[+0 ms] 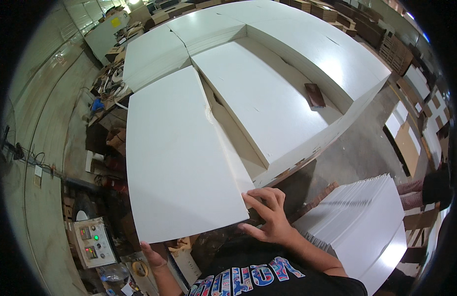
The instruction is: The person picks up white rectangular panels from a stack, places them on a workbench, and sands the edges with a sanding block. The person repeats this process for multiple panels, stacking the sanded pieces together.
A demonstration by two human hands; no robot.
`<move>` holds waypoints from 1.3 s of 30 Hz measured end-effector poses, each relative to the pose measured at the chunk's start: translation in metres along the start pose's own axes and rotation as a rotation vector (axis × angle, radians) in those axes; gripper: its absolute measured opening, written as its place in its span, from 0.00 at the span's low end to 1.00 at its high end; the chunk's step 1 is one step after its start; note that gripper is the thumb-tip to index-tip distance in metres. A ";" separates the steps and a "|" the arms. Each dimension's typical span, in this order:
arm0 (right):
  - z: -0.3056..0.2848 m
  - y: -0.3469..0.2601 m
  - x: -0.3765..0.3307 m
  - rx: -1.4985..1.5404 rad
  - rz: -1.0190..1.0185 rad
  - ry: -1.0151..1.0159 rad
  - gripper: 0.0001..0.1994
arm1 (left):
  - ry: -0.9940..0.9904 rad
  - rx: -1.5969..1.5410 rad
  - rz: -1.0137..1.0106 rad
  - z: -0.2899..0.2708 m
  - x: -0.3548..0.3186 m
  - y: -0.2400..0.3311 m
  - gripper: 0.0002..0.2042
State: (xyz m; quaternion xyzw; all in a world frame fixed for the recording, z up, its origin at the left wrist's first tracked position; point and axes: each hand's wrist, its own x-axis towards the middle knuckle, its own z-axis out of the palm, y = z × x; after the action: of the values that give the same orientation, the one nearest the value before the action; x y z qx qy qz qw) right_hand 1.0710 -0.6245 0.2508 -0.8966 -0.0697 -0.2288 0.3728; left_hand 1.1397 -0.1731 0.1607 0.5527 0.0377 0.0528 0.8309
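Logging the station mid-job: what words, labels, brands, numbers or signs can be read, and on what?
Large multicoloured letters on the black fabric shirt: partly cropped; wording not transcribed.
Lit displays on the pale grey rectangular control box: too small to read.
Yellow square patch on the pale box-shaped cabinet: any print too small.
Foremost white rectangular panel: no text visible.

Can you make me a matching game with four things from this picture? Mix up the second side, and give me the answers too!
Things:
1. Right hand
2. Left hand
3. Brown block
4. Control box

Places and states:
A. Lying in the sunken part of the white pile
B. Has a glowing green light
C. At the near right corner of the front white board
D. At the near left corner of the front white board

Right pairs: 1-C, 2-D, 3-A, 4-B
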 end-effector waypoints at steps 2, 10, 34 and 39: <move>0.001 -0.006 0.003 -0.087 -0.009 -0.044 0.44 | 0.045 0.038 -0.056 0.010 -0.002 0.009 0.44; -0.007 -0.007 -0.001 -0.077 -0.020 -0.102 0.43 | 0.181 0.164 -0.102 -0.004 -0.015 0.003 0.41; 0.009 0.030 0.000 -0.056 -0.153 0.280 0.20 | -0.036 0.315 -0.012 0.012 -0.020 -0.035 0.41; 0.009 0.038 0.012 -0.220 -0.088 0.326 0.21 | -0.036 0.294 -0.029 0.026 -0.013 -0.043 0.40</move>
State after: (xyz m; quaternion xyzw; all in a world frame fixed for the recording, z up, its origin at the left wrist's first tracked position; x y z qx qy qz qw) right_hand 1.0958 -0.6458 0.2265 -0.8789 -0.0222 -0.3935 0.2686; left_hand 1.1315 -0.2150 0.1315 0.6686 0.0383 0.0247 0.7422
